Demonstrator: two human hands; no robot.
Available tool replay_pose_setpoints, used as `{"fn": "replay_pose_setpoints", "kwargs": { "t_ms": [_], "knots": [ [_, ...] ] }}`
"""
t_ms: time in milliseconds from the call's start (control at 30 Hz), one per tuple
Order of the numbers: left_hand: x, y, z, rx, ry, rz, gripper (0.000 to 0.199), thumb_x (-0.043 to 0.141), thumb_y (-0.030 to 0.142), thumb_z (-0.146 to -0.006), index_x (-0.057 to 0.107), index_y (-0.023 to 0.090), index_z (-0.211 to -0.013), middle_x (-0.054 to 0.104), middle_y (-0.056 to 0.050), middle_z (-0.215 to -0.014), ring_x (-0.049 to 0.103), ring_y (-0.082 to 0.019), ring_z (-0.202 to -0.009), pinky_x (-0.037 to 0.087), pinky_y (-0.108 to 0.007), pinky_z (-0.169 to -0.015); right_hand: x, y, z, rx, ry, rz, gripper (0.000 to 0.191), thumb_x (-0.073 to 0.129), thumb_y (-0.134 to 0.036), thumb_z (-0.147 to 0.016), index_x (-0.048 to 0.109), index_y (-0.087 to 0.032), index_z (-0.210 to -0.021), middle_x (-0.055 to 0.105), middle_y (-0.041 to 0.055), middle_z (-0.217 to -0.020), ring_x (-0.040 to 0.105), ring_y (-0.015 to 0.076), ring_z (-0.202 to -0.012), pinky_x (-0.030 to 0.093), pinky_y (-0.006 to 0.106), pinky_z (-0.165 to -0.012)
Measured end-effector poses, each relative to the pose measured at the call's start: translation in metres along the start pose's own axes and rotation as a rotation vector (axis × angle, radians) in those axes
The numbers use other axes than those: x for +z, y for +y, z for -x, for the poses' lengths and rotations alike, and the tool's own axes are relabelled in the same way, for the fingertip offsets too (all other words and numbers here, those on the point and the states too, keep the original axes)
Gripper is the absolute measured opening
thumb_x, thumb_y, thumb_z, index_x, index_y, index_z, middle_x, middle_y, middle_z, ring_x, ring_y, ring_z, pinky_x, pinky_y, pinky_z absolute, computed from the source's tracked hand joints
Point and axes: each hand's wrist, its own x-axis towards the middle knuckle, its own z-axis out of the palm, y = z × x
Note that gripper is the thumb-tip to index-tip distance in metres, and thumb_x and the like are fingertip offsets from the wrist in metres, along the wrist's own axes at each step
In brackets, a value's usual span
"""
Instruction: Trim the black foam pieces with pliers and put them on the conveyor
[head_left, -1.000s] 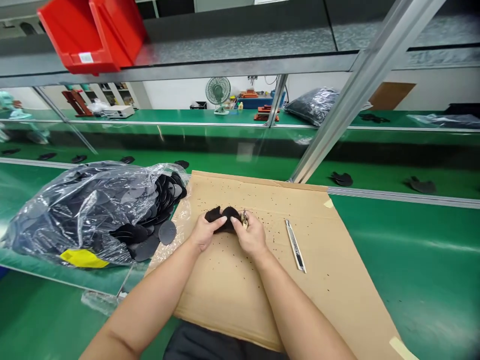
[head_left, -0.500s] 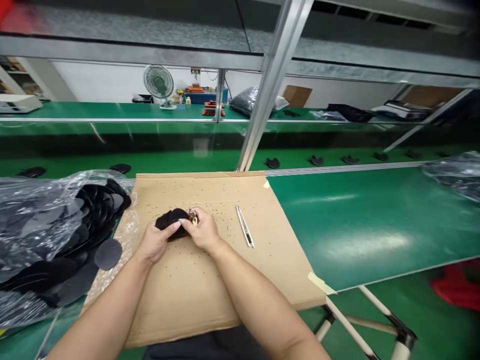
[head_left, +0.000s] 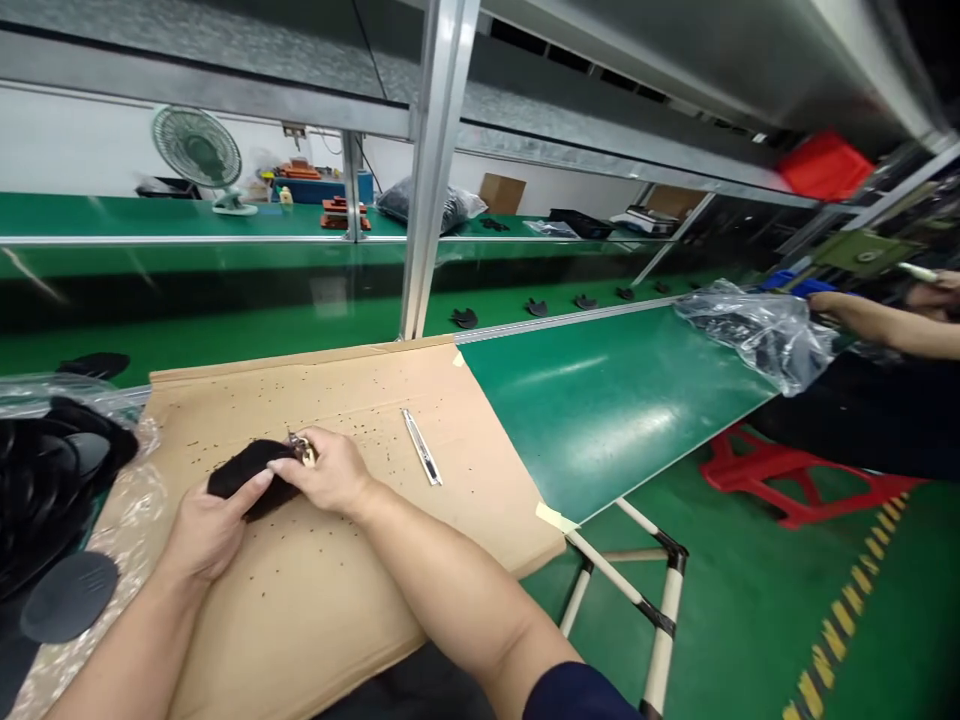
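Observation:
My left hand (head_left: 201,535) is closed around a soft black pad (head_left: 249,472), thumb on top. From the other side my right hand (head_left: 334,472) pinches a small shiny metal tool (head_left: 305,450) against the pad's far right edge; its thumb tip touches the pad near my left thumb. The tool is mostly hidden by the fingers, so its exact kind is unclear. Both hands are just above a cardboard sheet (head_left: 360,595) scattered with tiny dark bits. To their right lies a utility knife (head_left: 421,447) on the cardboard.
Black pads (head_left: 56,480) are heaped at the left by clear plastic, with a loose oval pad (head_left: 69,597) in front. Curved black pieces (head_left: 537,308) sit on the green conveyor behind. A metal post (head_left: 435,180) rises beyond the cardboard. Another person's arm (head_left: 892,325) is at right near a plastic bag (head_left: 757,325).
The view has turned to the right, bringing the other person and a red stool into sight. Both hands keep their hold on the black pad and the metal tool.

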Motion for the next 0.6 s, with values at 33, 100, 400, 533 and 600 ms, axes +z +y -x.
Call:
{"fn": "replay_pose_setpoints", "kwargs": {
  "t_ms": [33,100,400,533,600],
  "knots": [
    [0.000,0.001,0.000,-0.010,-0.005,0.020,0.050,0.085,0.034,-0.058,0.070,0.017,-0.103,0.068,-0.007,-0.110,0.062,-0.026,-0.106,0.054,-0.034,-0.094,-0.002,0.000,0.000,0.010,-0.028,-0.002,0.021,0.074,-0.039,-0.078,0.062,-0.022,-0.083,0.058,-0.0065,-0.073,0.054,0.0111,-0.068,0.040,0.020,-0.062],
    [0.000,0.002,0.001,-0.058,-0.038,0.070,0.048,0.084,0.033,-0.060,0.070,0.021,-0.104,0.067,-0.004,-0.114,0.061,-0.023,-0.109,0.055,-0.029,-0.091,-0.006,-0.002,0.000,0.030,-0.082,0.010,0.024,0.075,-0.041,-0.077,0.061,-0.022,-0.077,0.055,-0.0077,-0.068,0.051,0.0100,-0.065,0.037,0.019,-0.058],
    [0.000,0.004,0.003,-0.108,0.009,0.006,0.065,0.091,0.024,-0.035,0.073,0.028,-0.098,0.072,0.002,-0.100,0.063,-0.025,-0.104,0.058,-0.016,-0.064,-0.019,-0.015,0.002,0.100,-0.228,0.104,0.037,0.071,-0.056,-0.076,0.056,-0.022,-0.072,0.052,-0.0071,-0.068,0.048,0.0118,-0.066,0.034,0.021,-0.057],
    [0.000,0.003,0.001,-0.112,-0.007,-0.002,0.064,0.089,0.021,-0.034,0.073,0.028,-0.096,0.071,0.003,-0.101,0.061,-0.026,-0.108,0.059,-0.019,-0.071,-0.022,-0.020,0.004,0.141,-0.226,0.082,0.037,0.074,-0.054,-0.074,0.055,-0.022,-0.071,0.051,-0.0075,-0.068,0.047,0.0116,-0.065,0.034,0.021,-0.059],
    [-0.001,0.002,0.000,-0.101,-0.001,0.000,0.064,0.089,0.019,-0.033,0.073,0.028,-0.095,0.071,0.003,-0.102,0.060,-0.026,-0.110,0.058,-0.017,-0.073,-0.023,-0.021,0.005,0.165,-0.227,0.060,0.038,0.075,-0.054,-0.072,0.055,-0.022,-0.069,0.050,-0.0078,-0.066,0.048,0.0115,-0.064,0.034,0.021,-0.058]
  ]
}}
